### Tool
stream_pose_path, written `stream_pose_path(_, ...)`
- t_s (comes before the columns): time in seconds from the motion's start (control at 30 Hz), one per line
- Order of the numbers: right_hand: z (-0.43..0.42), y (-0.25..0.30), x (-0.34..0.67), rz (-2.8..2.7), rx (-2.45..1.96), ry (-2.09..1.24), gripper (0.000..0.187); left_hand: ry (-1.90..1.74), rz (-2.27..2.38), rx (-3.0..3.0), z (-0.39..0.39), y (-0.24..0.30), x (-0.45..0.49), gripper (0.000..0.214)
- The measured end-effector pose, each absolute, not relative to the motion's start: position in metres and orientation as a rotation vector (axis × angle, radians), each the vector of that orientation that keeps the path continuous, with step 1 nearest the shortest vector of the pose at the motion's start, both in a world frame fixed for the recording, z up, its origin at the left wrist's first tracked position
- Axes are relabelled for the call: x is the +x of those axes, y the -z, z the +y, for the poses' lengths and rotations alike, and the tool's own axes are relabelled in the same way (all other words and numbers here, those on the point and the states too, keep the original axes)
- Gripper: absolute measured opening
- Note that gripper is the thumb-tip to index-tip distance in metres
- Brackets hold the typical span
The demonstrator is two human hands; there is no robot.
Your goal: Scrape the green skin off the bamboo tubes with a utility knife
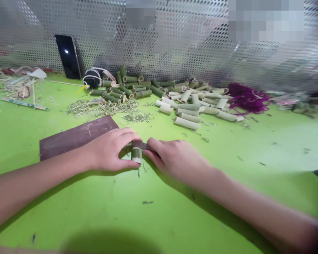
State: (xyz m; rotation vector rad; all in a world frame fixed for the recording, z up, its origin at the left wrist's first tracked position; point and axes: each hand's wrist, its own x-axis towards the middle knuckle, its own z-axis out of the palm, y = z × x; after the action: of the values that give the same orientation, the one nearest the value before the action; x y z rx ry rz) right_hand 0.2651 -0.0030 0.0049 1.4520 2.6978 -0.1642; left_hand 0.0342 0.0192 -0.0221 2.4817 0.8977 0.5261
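A short green bamboo tube piece stands on the green table between my two hands. My left hand curls round it from the left, thumb and fingers pinching it. My right hand comes in from the right with closed fingers pressed on a dark strip that lies across the top of the tube. What the strip is I cannot make out.
A dark brown board lies left of my hands. Farther back are a heap of green and pale bamboo tubes, green shavings, purple thread, a phone against a perforated metal wall, and scraps at far left.
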Motion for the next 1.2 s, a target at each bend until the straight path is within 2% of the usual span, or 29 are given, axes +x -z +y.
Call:
stream_pose_path(0.27, 0.002, -0.009, 0.269, 2.724, 1.413, 0.341, 0.028, -0.491, 0.843, 2.464, 0.021, 0.023, 0.034, 0.048)
stream_pose_path(0.57, 0.007, -0.010, 0.282, 2.767, 1.258, 0.524, 0.036, -0.460, 0.799, 2.440, 0.017, 0.020, 0.034, 0.045)
stream_pose_path(0.7, 0.010, -0.014, 0.288, 2.753, 1.152, 0.730, 0.040, -0.418, 0.795, 2.435, 0.016, 0.021, 0.034, 0.040)
stream_pose_path(0.87, 0.007, -0.014, 0.288, 2.727, 1.194, 0.717, 0.041, -0.477, 0.837, 2.362, 0.017, 0.021, 0.033, 0.052)
stream_pose_path(1.03, 0.000, -0.010, 0.286, 2.728, 1.275, 0.592, 0.042, -0.669, 0.814, 2.346, 0.017, 0.021, 0.031, 0.027)
stream_pose_path(1.2, -0.002, -0.010, 0.285, 2.744, 1.287, 0.569, 0.041, -0.786, 0.772, 2.363, 0.017, 0.021, 0.034, 0.018)
